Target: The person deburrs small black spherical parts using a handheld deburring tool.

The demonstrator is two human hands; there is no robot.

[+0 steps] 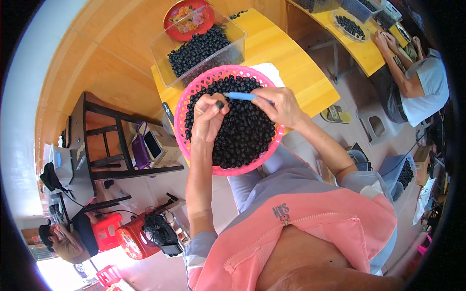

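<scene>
A pink plastic basket [182,133] full of round black beads [242,131] sits before me, partly over the table's near edge. Above it, my left hand [208,114] is closed, with one black bead [220,104] pinched at the fingertips. My right hand [281,104] grips a slim tool with a light blue handle [241,96]. The tool points left, and its narrow metal tip is close to the left fingers; I cannot tell whether it touches the bead.
Behind the basket, a clear plastic bin [233,48] of black beads stands on the yellow table [296,72], near a red floral plate [189,18]. Another person [420,87] sits at the right-hand table. A dark wooden frame [104,138] and red stools [108,230] are on the left.
</scene>
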